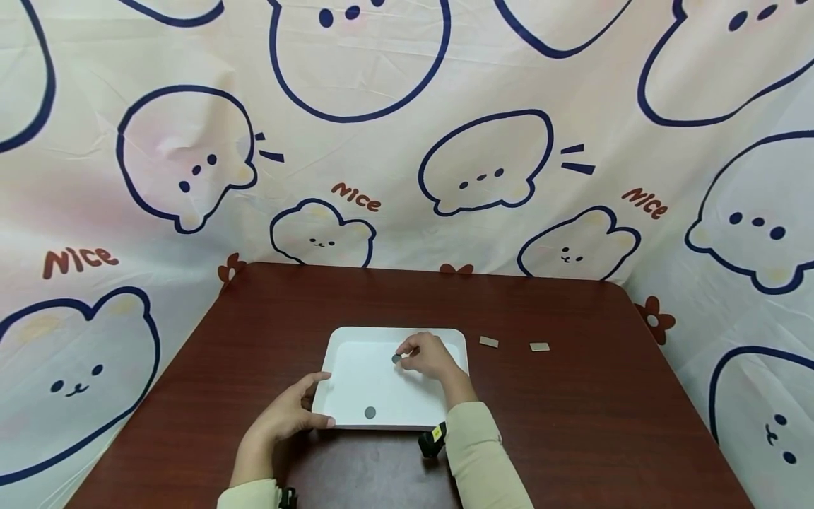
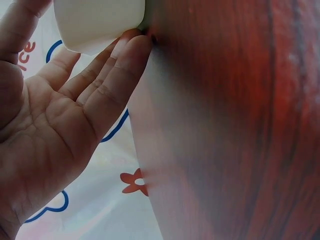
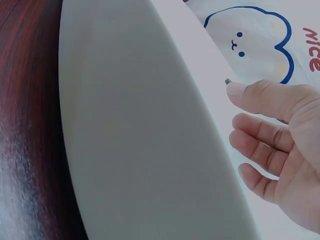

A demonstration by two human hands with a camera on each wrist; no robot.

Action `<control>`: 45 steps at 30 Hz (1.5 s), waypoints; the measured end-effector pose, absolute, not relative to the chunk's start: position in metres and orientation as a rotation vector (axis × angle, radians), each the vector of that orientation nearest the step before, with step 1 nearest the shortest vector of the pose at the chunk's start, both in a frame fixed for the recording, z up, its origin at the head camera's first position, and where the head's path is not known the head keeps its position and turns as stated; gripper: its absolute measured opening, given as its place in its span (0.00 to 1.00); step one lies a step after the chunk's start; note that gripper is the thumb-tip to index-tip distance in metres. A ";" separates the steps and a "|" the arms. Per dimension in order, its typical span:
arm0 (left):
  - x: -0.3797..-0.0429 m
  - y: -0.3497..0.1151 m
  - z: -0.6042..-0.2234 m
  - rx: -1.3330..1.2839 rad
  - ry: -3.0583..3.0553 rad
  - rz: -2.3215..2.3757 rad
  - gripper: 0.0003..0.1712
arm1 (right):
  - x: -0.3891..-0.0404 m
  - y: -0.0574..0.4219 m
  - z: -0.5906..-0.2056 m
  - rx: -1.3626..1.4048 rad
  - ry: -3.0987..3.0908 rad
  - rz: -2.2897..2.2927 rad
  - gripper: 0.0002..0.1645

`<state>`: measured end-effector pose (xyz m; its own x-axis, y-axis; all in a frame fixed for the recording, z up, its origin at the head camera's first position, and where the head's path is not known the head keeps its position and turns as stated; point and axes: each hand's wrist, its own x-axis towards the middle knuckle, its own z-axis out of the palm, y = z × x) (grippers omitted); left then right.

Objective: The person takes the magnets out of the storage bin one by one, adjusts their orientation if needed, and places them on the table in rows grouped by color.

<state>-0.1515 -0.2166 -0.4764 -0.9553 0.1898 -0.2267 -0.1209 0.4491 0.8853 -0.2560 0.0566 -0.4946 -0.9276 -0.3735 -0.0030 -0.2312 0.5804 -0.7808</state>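
A shallow white tray (image 1: 356,375) lies on the table. My left hand (image 1: 289,408) holds its near left corner, thumb at the front rim and forefinger at the left rim. In the left wrist view the left hand (image 2: 65,105) has its fingertips against the tray's side (image 2: 100,25). My right hand (image 1: 431,357) pinches a small grey disc (image 1: 397,359) between thumb and forefinger over the tray's inside. The right wrist view shows only a dark sliver of that disc (image 3: 228,81) at the thumb tip. A second grey disc (image 1: 370,412) lies flat near the tray's front edge.
Two small light rectangular pieces (image 1: 489,341) (image 1: 539,347) lie on the dark red-brown table (image 1: 572,410) right of the tray. A cloth printed with bear outlines (image 1: 394,155) hangs behind and beside the table. Each wrist wears a black device (image 1: 432,442).
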 end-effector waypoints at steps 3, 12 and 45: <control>-0.151 -0.217 -0.476 0.073 2.406 1.506 0.51 | -0.252 0.059 -0.492 -0.502 2.639 -1.273 0.07; -0.152 -0.217 -0.476 0.086 2.396 1.521 0.52 | -0.241 0.071 -0.480 -0.517 2.652 -1.298 0.07; -0.151 -0.214 -0.477 0.009 2.432 1.496 0.52 | -0.207 0.129 -0.456 -0.328 2.753 -1.399 0.07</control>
